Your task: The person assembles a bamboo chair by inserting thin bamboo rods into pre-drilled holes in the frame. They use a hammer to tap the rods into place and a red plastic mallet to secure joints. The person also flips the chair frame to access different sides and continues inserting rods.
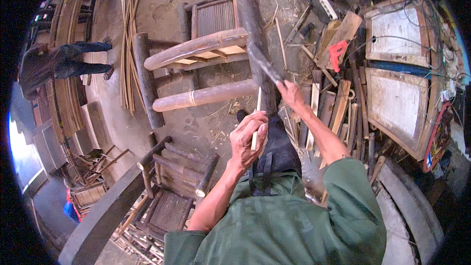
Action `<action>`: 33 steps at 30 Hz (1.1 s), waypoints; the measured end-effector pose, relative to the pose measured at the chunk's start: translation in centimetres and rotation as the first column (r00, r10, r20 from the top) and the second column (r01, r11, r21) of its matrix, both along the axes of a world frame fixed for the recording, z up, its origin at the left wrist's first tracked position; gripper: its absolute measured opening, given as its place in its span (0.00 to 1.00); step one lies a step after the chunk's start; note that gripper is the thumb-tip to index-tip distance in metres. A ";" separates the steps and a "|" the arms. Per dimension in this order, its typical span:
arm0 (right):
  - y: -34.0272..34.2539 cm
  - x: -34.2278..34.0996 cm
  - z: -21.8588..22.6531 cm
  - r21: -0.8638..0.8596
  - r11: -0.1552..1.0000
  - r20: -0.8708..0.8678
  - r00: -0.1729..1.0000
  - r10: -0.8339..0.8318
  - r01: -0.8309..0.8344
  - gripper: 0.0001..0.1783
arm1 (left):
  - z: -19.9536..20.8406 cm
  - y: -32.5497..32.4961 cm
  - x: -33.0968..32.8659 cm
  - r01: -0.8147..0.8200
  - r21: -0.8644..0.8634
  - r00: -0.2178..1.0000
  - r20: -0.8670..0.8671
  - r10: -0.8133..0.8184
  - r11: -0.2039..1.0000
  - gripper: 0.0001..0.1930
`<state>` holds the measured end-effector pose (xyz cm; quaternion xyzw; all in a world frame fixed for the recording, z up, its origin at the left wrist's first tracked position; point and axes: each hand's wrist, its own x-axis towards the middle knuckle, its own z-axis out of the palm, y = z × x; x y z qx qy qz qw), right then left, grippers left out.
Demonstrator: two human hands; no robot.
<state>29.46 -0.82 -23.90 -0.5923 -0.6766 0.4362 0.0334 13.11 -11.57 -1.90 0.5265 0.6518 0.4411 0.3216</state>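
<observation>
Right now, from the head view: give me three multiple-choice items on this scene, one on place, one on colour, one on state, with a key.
1. Where does the bamboo chair frame lie, seen from the person?
A. ahead of the hands, on the floor
B. on the person's lap
C. hung on a wall

2. What colour is the handled tool on the pile of wood at the right?
A. blue
B. red
C. yellow

3. What is the left hand doing?
A. lying open and flat
B. gripping a thin pale stick
C. hidden from view

Key: 1 A, the frame rests on the concrete floor beyond both hands. 2 B, its handle shows bright red against the brown boards. 3 B, the fingers close around the stick, while the right hand grips a dark blade-like tool held against the frame's upright pole.
</observation>
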 end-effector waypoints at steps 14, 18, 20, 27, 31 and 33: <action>-0.5 -1.6 6.0 0.269 0.955 -0.064 0.988 0.143 -0.121 0.19 | -0.1 -0.2 0.2 0.006 -0.040 0.999 0.035 -0.004 0.999 0.05; -1.4 -2.5 5.2 0.244 0.954 0.028 0.984 0.175 -0.176 0.17 | -0.1 -0.1 0.1 0.017 -0.053 0.999 0.033 -0.015 0.998 0.09; -1.9 -2.4 4.7 0.085 0.968 0.101 0.968 0.229 -0.238 0.18 | -0.5 -0.3 -0.1 0.023 -0.045 0.999 0.040 -0.022 0.999 0.04; 2.3 -1.7 3.3 -0.034 0.998 -0.028 0.998 0.055 -0.056 0.26 | -1.3 -3.9 -0.9 0.017 0.020 0.995 0.100 -0.019 1.000 0.15; 0.0 0.0 -0.4 -0.008 0.965 -0.091 0.962 0.259 -0.261 0.26 | -1.8 -5.6 -0.7 -0.058 -0.023 0.987 0.150 0.061 0.998 0.20; 0.3 -0.4 0.4 -0.044 0.960 -0.080 0.958 0.274 -0.278 0.26 | -2.1 -6.8 -0.8 -0.076 -0.024 0.981 0.180 0.079 0.997 0.22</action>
